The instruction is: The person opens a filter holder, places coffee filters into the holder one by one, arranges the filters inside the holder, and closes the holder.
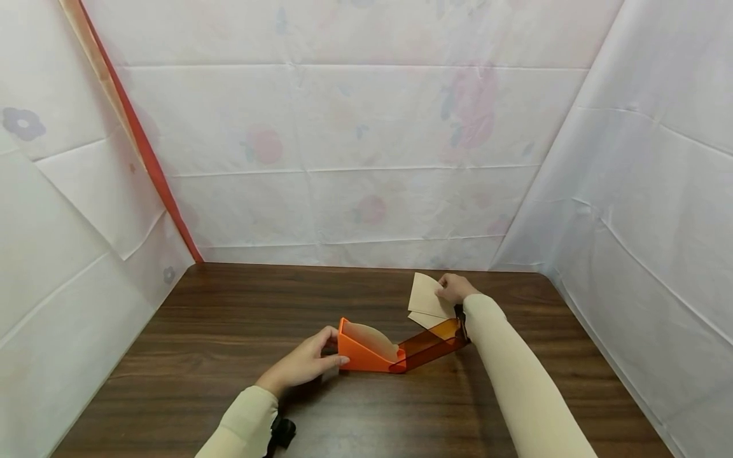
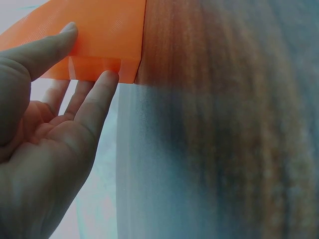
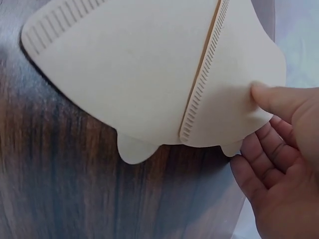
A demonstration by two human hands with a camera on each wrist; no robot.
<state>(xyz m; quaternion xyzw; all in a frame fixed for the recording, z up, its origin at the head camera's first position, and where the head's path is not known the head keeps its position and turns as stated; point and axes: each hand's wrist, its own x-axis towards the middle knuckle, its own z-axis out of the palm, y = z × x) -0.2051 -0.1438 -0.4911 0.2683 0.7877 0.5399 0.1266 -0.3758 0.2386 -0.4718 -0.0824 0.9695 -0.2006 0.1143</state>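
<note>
An orange coffee filter holder (image 1: 363,357) sits on the table, its see-through amber lid (image 1: 431,348) swung out to the right. Inside it stands a paper coffee filter (image 1: 371,337). My left hand (image 1: 306,361) grips the holder's left end, with the thumb (image 2: 55,47) on one face and fingertips against the end. Behind the lid, my right hand (image 1: 457,289) pinches a tan coffee filter (image 3: 232,84) by its edge, thumb on top. That filter overlaps another coffee filter (image 3: 124,74) with a crimped seam, lying on the wood.
The dark wood-grain table (image 1: 246,312) ends at a pale printed curtain (image 1: 343,203) behind it. White sheets (image 1: 647,254) hang on both sides. Black wrist camera straps (image 1: 280,434) show at both cuffs.
</note>
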